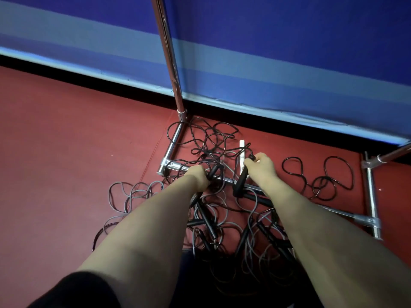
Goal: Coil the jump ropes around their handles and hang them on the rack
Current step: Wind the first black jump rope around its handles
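A tangle of black jump ropes [211,141] lies on the red floor around the base of a chrome rack [171,143]. My left hand [196,175] grips a black handle [214,168] over the rack's front bar. My right hand [261,165] holds another black handle [241,181] near its top end, where the cord leaves it. More black handles [206,218] and cords lie heaped between my forearms. A grey rope [131,194] is looped on the floor to the left. A white handle [242,152] shows just beyond my right hand.
The rack's upright chrome pole [169,54] rises at centre, with a second base leg [371,201] at the right. A blue padded wall [266,52] runs behind. Black rope loops [320,172] lie between the legs. Red floor [66,141] spreads to the left.
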Action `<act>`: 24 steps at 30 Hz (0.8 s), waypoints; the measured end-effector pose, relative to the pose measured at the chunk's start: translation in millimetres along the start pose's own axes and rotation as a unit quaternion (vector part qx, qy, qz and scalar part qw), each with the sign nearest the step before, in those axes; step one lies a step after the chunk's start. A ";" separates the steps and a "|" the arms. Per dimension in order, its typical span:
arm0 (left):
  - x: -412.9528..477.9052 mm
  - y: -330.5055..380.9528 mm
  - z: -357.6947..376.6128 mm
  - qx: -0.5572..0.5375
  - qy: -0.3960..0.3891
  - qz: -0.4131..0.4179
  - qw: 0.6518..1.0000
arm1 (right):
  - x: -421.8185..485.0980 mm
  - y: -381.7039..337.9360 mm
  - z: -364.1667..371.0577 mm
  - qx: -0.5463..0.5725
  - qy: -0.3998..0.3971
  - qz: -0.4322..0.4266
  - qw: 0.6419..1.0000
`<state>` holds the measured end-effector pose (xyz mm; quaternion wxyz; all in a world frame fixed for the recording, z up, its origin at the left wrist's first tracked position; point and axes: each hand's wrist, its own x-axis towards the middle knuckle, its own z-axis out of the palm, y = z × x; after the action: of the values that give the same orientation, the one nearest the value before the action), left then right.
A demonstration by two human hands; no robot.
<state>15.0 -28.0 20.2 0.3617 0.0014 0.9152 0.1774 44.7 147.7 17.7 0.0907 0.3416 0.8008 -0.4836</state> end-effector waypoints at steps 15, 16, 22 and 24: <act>-61.8 43.8 -60.6 -0.311 0.054 0.122 0.941 | -52.8 -90.4 -62.6 0.070 -0.112 -0.057 0.990; -66.5 45.5 -60.6 -0.331 0.044 0.131 0.933 | -57.8 -96.9 -65.0 0.061 -0.130 -0.061 0.988; -91.4 48.8 -65.1 -0.379 0.046 0.164 0.910 | -85.9 -124.4 -76.0 0.028 -0.189 -0.048 0.980; -99.0 50.3 -68.9 -0.358 0.076 0.160 0.917 | -94.6 -131.1 -78.4 0.023 -0.211 -0.052 0.976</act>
<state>36.1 -16.2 148.6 0.2339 0.0049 0.8026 0.5487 46.9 130.7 196.6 0.2244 0.1919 0.7690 -0.5670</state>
